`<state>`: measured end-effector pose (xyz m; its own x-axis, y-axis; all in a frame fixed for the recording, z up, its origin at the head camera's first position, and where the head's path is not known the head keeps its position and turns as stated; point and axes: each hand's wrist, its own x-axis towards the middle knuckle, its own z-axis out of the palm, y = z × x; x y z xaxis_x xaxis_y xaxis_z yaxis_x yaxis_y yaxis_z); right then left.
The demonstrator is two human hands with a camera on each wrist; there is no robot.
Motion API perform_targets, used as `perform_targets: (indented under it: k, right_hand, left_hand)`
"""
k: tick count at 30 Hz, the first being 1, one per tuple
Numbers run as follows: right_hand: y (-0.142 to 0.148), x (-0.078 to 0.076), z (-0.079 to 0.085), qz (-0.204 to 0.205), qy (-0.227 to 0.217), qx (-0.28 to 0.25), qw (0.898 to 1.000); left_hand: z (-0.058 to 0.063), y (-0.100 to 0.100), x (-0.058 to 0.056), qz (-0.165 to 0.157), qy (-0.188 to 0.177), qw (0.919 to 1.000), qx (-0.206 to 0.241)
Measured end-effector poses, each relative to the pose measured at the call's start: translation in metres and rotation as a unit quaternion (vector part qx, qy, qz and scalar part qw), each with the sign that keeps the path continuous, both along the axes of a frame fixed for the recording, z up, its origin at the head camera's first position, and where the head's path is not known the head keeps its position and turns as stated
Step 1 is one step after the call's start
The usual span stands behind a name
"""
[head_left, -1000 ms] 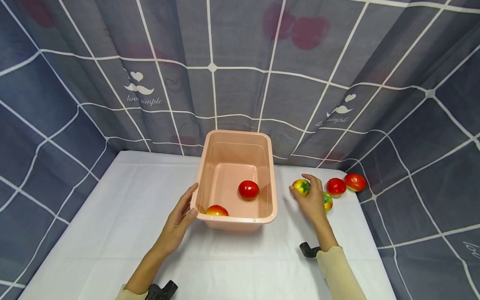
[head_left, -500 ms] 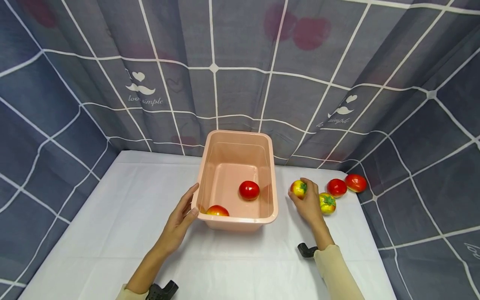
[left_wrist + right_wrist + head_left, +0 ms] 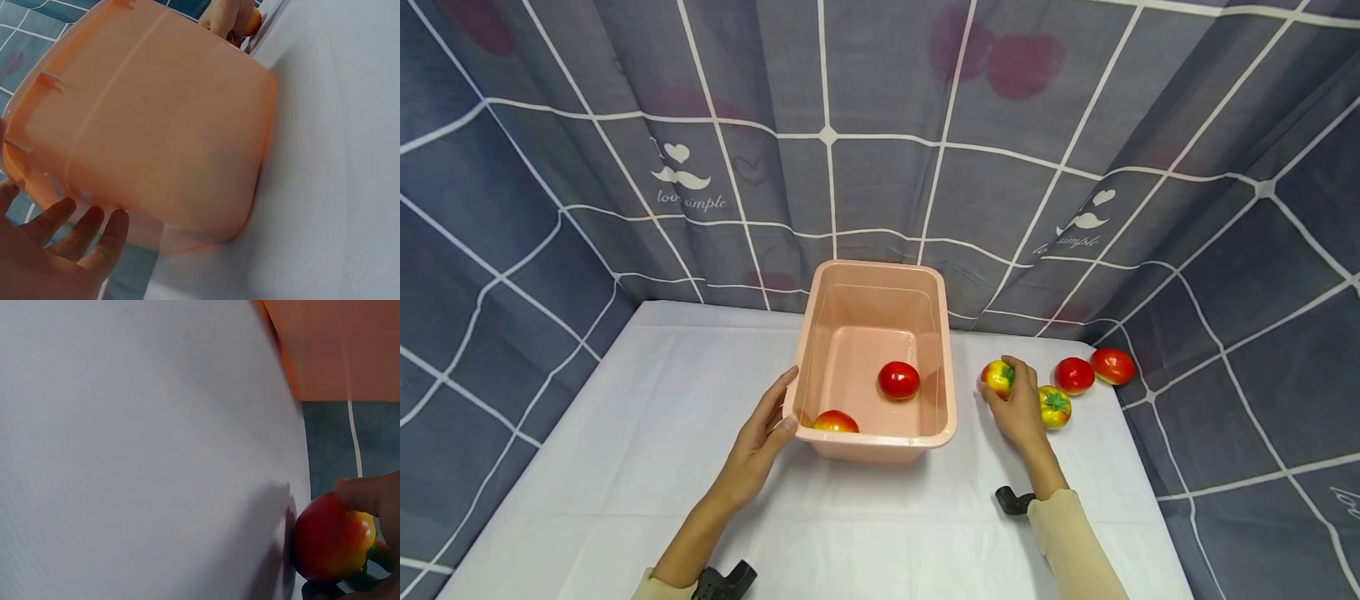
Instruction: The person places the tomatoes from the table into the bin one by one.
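My right hand [image 3: 1018, 410] grips a yellow-and-red tomato [image 3: 995, 377] with a green leafy top, to the right of a pink plastic bin [image 3: 875, 442]. In the right wrist view the thumb and fingers are round this tomato [image 3: 331, 540], low over the white cloth; whether it touches the cloth I cannot tell. My left hand [image 3: 751, 454] rests on the bin's near left corner. In the left wrist view its fingers [image 3: 111, 240] lie fairly straight against the outer wall. Inside the bin are a red tomato [image 3: 898, 380] and a red-yellow one [image 3: 835, 422], partly hidden by the near wall.
Beside the right hand lies a yellow-green tomato [image 3: 1056, 407]. Two red tomatoes [image 3: 1073, 376] [image 3: 1112, 366] lie farther right, near the table edge. The white-covered table [image 3: 647, 417] is enclosed by grey-blue checked curtains [image 3: 880, 183], close behind the bin.
The right hand has shifted slightly left and turned the tomato, so more of its yellow side shows. The neighbouring yellow-green tomato is less covered. The left hand and bin stay put.
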<state>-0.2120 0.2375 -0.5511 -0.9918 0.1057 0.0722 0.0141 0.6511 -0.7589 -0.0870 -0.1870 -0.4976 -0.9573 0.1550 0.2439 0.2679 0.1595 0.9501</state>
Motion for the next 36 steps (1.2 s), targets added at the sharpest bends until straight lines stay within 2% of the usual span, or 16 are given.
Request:
perform_targets:
  k: [8,17,20,27,36]
  right_hand:
    - [0.0,0.001,-0.001,-0.006,0.003,-0.001,1.0]
    - [-0.002,0.001,0.01,-0.017,0.066,-0.006,0.998]
    - [-0.003,0.001,0.017,-0.024,0.085,-0.01,0.996]
    - [-0.006,0.005,0.047,-0.038,0.136,-0.027,0.99]
    - [-0.006,0.008,0.084,-0.03,0.191,-0.033,0.981]
  left_hand:
    - [0.0,0.001,0.001,-0.003,0.001,1.0,0.004]
    - [0.0,0.0,0.001,-0.001,-0.001,1.0,0.004]
    - [0.0,0.0,0.0,-0.004,0.0,1.0,0.006]
    - [-0.001,0.0,0.0,-0.006,0.005,0.9999,0.008]
    - [0.0,0.0,0.0,-0.001,-0.003,1.0,0.002]
